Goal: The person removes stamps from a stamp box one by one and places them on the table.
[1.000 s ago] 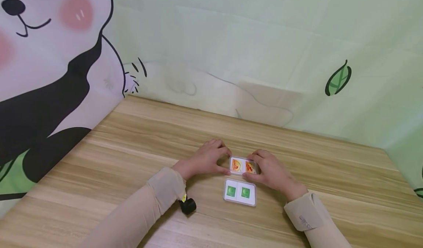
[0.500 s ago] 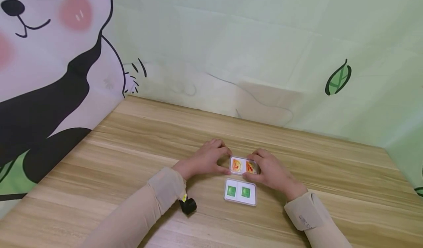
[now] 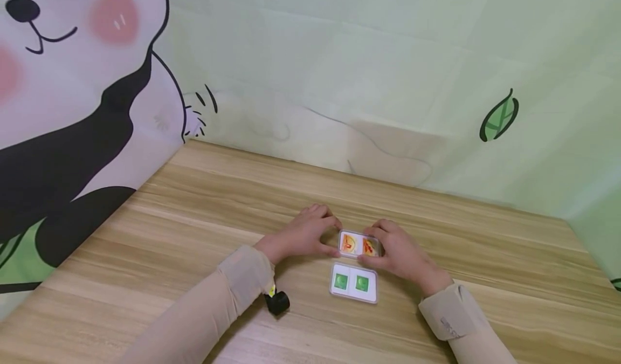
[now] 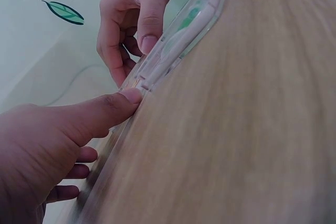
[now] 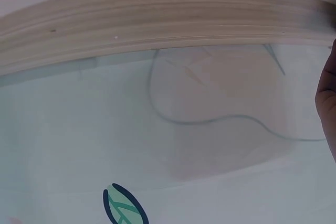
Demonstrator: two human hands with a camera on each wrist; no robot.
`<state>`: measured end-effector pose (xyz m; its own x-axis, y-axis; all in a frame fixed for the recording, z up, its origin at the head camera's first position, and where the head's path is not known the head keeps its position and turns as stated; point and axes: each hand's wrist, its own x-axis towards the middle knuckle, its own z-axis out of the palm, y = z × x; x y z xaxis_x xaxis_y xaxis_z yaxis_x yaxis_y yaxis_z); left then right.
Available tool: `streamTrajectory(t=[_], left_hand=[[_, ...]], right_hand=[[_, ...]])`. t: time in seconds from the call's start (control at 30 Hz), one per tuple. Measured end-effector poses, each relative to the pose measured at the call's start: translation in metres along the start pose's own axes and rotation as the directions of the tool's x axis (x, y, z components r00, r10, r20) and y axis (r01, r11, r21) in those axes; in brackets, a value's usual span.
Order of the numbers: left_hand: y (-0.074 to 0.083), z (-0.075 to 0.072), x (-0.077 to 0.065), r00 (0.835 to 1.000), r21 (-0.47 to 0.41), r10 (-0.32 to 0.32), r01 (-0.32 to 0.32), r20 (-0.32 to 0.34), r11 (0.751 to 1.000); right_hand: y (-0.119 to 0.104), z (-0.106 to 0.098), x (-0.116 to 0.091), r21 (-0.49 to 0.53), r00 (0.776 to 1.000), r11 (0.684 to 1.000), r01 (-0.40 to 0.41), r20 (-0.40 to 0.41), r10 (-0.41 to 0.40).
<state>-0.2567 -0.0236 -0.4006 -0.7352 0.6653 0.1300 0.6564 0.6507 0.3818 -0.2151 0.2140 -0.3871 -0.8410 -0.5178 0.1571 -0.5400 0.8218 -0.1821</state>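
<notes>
A flat clear plastic case with two orange pictures [image 3: 358, 244] lies on the wooden table, between the two hands. My left hand [image 3: 303, 233] holds its left end, thumb at the near corner and fingers at the far one. The right end is pinched between thumb and fingers of my right hand [image 3: 400, 249], which partly covers that side. Just nearer to me lies a second clear case, with two green squares on white [image 3: 353, 293], touched by neither hand. In the left wrist view, the left thumb [image 4: 113, 111] presses at the case edge, the right hand [image 4: 139, 17] beyond.
The wood-grain table [image 3: 242, 186] ends at a pale green cloth backdrop [image 3: 315, 56] with a printed panda [image 3: 77, 110] on the left. A small black camera [image 3: 278, 302] hangs under the left wrist. The right wrist view shows mostly the table edge and backdrop.
</notes>
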Motion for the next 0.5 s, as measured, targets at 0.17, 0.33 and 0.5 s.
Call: streamTrajectory(t=[0.17, 0.33, 0.5], left_hand=[[0.0018, -0.0010, -0.0001, 1.000, -0.001, -0.010, 0.010, 0.004, 1.000], [0.0029, -0.0019, -0.0003, 1.000, -0.002, -0.012, 0.012, 0.005, 1.000], [0.0022, -0.0018, -0.0004, 1.000, -0.006, -0.007, 0.007, 0.004, 1.000]], right_hand=[[0.0000, -0.0002, -0.0004, 0.012, 1.000, 1.000, 0.005, -0.005, -0.005], [-0.0001, -0.0002, -0.0001, 0.021, 1.000, 1.000, 0.010, -0.011, -0.009], [-0.0008, -0.0007, 0.0003, 0.031, 1.000, 0.999, 0.004, -0.009, -0.004]])
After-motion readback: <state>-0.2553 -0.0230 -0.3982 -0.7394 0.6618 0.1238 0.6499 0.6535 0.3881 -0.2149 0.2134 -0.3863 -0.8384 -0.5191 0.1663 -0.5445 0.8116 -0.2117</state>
